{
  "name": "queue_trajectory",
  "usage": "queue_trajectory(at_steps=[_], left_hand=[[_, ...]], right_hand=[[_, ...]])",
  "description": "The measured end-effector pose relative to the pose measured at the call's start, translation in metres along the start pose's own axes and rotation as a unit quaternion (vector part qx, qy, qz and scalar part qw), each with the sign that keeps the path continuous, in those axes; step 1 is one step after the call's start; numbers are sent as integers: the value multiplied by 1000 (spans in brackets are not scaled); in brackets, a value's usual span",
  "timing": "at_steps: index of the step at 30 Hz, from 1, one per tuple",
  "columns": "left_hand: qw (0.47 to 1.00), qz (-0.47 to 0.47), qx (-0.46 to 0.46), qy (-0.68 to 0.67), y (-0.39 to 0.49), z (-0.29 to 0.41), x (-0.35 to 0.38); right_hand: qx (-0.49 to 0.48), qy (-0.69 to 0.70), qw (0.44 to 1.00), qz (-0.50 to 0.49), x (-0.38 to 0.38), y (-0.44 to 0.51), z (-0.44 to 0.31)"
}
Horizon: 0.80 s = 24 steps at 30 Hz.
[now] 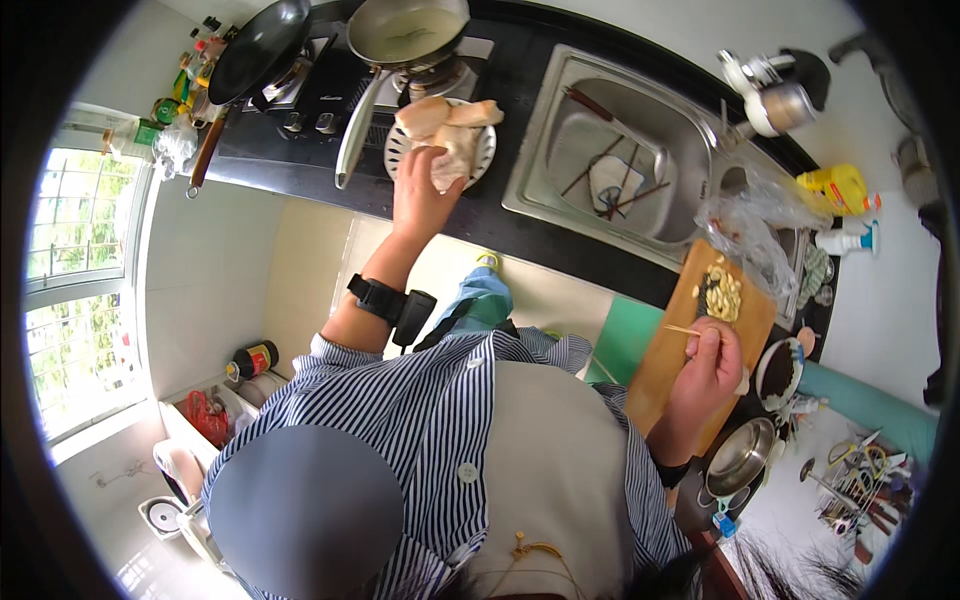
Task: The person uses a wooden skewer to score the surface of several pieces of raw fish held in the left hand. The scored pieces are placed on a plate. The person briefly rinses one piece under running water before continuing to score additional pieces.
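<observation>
My left hand (421, 191) reaches over a white plate (391, 154) with a slotted rim. Between its thumb and fingers is a pale piece of raw meat (448, 171), still over the plate. More blocks of pale meat (424, 116) lie there, towards the stove. In my right hand (709, 364), thin wooden toothpicks (681, 329) are pinched, pointing left. That hand is above a wooden cutting board (656, 367). Peeled garlic cloves (724, 294) lie on the board beyond it, beside a dark strip that may be a knife blade, partly hidden by the hand.
A pan with liquid (409, 34) sits on the stove, its handle (358, 131) jutting over the counter's front edge. Left of it is a black wok (262, 49). The steel sink (600, 142) holds a rack and a brown-handled utensil. Plastic bags (750, 232) lie beside the board.
</observation>
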<state>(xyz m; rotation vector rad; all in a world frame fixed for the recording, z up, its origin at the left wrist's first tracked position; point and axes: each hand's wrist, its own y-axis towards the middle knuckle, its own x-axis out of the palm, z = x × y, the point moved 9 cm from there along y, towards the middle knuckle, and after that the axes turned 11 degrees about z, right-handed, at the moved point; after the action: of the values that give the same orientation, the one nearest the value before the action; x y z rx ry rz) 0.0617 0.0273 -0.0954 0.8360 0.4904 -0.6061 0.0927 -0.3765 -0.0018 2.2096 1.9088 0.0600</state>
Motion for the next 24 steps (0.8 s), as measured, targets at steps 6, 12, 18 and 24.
queue_trajectory(at_steps=[6,12,18,24], left_hand=[[992,-117,-27,30,22,-75,3],[973,-199,-58,-101,23,-80,27],[970,-234,1,-70,17,-62,38],[950,-272,-146,-55,25,-60,27]], right_hand=[[9,16,997,-77,119,15,-16],[35,24,992,-120,192,19,-17],[27,17,986,-166,229,32,-20],[6,52,980,-195,237,54,-22]])
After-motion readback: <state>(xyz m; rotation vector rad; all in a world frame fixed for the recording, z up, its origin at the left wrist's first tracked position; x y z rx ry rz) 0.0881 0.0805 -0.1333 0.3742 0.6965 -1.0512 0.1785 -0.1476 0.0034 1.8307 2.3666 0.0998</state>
